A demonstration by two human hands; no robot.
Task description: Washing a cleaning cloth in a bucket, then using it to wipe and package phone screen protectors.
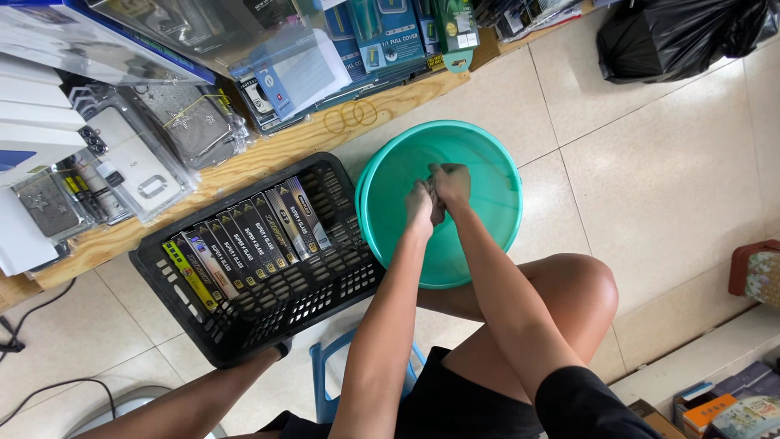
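Both hands meet over the teal plastic basin (382,175) on the tiled floor (650,187); the left hand (420,207) and right hand (451,183) have fingers curled tight around a small dark wad, probably a wet cloth (436,197), squeezed between them above the basin's middle; just beside the basin, touching its rim, sits a black crate (244,325) holding a row of slim boxes (244,240); a wooden shelf (268,154) lies beyond.
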